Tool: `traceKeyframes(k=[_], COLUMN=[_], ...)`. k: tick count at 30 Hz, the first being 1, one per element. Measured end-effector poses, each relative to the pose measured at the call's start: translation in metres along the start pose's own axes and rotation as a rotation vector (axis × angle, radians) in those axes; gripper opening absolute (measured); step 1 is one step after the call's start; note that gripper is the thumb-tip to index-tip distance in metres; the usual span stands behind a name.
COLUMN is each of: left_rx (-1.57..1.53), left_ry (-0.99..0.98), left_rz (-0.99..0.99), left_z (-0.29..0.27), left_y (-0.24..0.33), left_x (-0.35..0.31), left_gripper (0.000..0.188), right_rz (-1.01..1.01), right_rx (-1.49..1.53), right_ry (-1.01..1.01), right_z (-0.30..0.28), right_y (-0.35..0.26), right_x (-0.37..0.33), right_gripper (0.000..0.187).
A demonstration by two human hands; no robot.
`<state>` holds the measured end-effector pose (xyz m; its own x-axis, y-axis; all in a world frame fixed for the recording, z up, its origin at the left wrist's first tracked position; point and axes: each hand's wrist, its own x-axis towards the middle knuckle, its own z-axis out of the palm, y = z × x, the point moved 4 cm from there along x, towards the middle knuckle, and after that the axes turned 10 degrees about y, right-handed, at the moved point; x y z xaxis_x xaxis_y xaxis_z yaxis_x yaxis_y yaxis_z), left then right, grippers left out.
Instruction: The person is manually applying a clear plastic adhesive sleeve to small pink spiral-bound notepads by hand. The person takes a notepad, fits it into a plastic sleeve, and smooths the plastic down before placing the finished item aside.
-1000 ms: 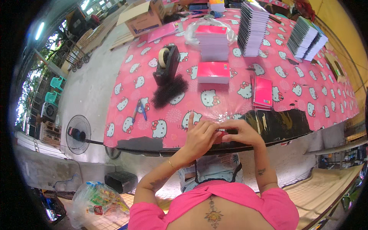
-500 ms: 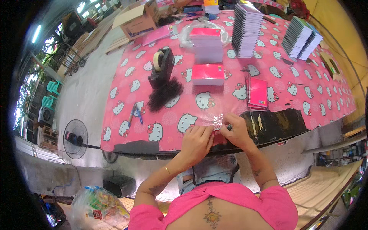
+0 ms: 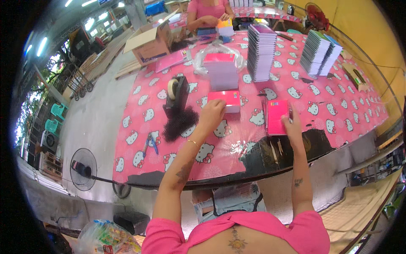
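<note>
left hand (image 3: 214,111) at pink stack (image 3: 231,98), right hand (image 3: 292,124) on pink notebook (image 3: 276,115)

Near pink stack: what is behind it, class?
A taller pink-topped stack, with clear plastic at its sides. The near pink stack hides its own far side; the left hand covers its near left part.

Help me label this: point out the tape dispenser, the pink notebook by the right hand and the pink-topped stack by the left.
Tape dispenser (image 3: 179,95): head view, on its black body.
Pink notebook (image 3: 276,115): head view, on its cover.
Pink-topped stack (image 3: 231,99): head view, on its top cover.
</note>
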<state>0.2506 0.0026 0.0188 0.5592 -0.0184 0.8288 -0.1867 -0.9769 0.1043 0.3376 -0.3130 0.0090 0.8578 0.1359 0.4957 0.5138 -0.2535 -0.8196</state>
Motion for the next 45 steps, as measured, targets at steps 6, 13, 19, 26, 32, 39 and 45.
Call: traceKeyframes(k=[6,13,19,26,32,39,45], left_rx=[0.026,-0.195,0.095,0.443,0.265,0.017,-0.354], left_ry=[-0.115,-0.388,0.011,-0.041,-0.172,-0.208,-0.173], left_rz=[0.032,-0.016,-0.256,-0.217,-0.243,-0.411,-0.587], left_z=[-0.014,-0.060,-0.089,-0.095,-0.088,-0.092,-0.129], left_y=[0.003,0.099,-0.001,-0.049,-0.013,0.012,0.074], left_x=[-0.006,-0.064,-0.073,-0.096,-0.110,-0.105,-0.088], left_gripper=[0.024,0.021,0.028,0.023,0.021,0.029,0.022], right_rz=[-0.242,0.097,0.243,0.331,0.405,0.317,0.348], right_rx=[-0.589,0.160,0.330,0.548,0.595,0.528,0.514], right_ry=[0.046,-0.436,-0.361,-0.573,-0.571,-0.633,-0.610], right_z=[0.017,0.074,0.081,0.094,0.098,0.096,0.097], right_y=[-0.020,-0.036,-0.037,-0.022,-0.031,-0.031,-0.026], right_x=[-0.005,-0.100,-0.116,-0.121,-0.119,-0.120,-0.123], right_gripper=[0.069,0.053,0.039,0.022,0.027,0.032,0.030])
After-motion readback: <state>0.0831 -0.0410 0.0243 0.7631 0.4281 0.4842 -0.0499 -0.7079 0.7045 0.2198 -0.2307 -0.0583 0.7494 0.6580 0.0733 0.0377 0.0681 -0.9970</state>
